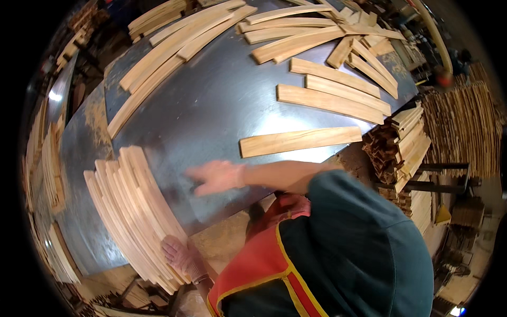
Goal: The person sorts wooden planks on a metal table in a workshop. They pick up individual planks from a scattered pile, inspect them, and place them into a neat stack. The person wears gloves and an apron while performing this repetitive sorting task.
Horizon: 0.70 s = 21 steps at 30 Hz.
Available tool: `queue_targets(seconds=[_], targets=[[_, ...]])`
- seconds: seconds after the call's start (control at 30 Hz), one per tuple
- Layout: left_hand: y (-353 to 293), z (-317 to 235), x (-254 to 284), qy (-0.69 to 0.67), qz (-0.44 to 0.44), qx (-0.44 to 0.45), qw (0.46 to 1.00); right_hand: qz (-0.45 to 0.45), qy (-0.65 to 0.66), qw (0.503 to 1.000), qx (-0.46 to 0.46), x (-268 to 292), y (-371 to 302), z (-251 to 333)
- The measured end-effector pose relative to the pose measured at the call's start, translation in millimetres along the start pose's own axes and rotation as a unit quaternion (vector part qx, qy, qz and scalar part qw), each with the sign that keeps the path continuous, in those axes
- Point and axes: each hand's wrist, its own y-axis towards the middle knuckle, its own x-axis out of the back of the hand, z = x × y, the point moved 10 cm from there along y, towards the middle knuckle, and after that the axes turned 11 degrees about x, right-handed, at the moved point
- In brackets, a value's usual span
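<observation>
A stack of pale, slightly curved wooden slats [132, 211] stands side by side at the left of the metal table. My left hand [178, 254], in a light knitted glove, lies on the near end of this stack, its fingers resting across the slats. My right hand [217, 177], also gloved, is stretched over the bare metal just right of the stack. It is blurred by motion, its fingers apart and nothing in them. A single wooden board [301, 141] lies beyond my right forearm.
The metal table [195, 105] carries three boards [332, 98] at right, long curved slats [169, 53] at the far left, and a loose pile [306, 39] at the back. Stacked timber [459, 127] stands off the right edge. Sawdust [96, 119] lies at the left.
</observation>
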Motion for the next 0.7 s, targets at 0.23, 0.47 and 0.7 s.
queue_targets(seconds=[0.23,0.47,0.7], targets=[[-22,-121,80,-0.007,-0.073,-0.17,0.983,0.008,-0.305,0.921,-0.242,130,-255,-180],[-137,-395,55,-0.665,0.634,0.01,0.394,-0.219,-0.021,0.97,-0.106,200,-225,-185],[-134,-471,111,-0.535,0.591,-0.13,0.589,-0.072,-0.432,0.878,-0.196,287,-306,-261]])
